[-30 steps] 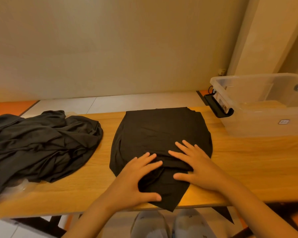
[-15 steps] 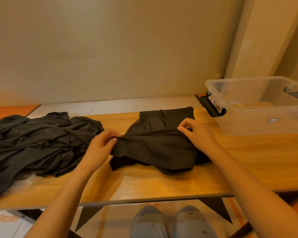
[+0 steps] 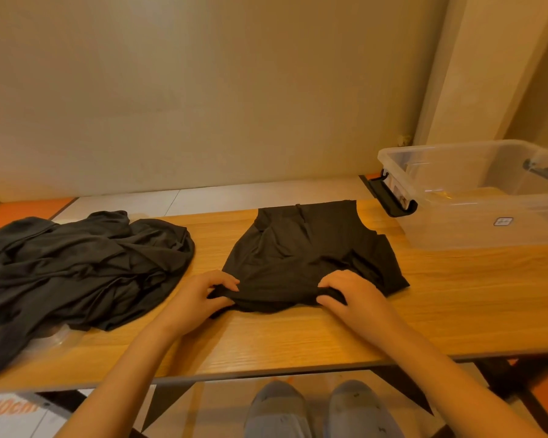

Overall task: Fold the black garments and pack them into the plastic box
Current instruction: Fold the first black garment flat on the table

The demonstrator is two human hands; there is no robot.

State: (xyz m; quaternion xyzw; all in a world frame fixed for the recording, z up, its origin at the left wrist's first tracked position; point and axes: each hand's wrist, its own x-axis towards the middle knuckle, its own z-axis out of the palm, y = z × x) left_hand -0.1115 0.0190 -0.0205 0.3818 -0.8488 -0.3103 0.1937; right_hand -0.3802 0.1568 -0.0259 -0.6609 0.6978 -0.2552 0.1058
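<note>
At the left of the frame a loose pile of black garments (image 3: 76, 270) sprawls unfolded on the wooden table (image 3: 298, 339), reaching toward its near-left edge. It looks like the stock waiting its turn, kept apart from the working space.

Just right of it, in the lower centre, the left hand (image 3: 200, 295) pinches the near-left corner of the half-folded garment (image 3: 304, 254) between thumb and curled fingers. That garment lies in the middle of the table, its far edge toward the wall and its upper part creased. The right hand (image 3: 353, 294) grips the near-right part of the same edge, fingers curled round the bunched cloth. With 2 hands on the 2 ends of 1 edge, the cloth stays taut and level, which I judge suits carrying that edge over for the next fold.

At the upper right the clear plastic box (image 3: 475, 200) stands open on the table with no cloth showing inside. Its black latch (image 3: 391, 200) faces the garment. It stands on the right hand's side, so a finished fold has a short way to go.
</note>
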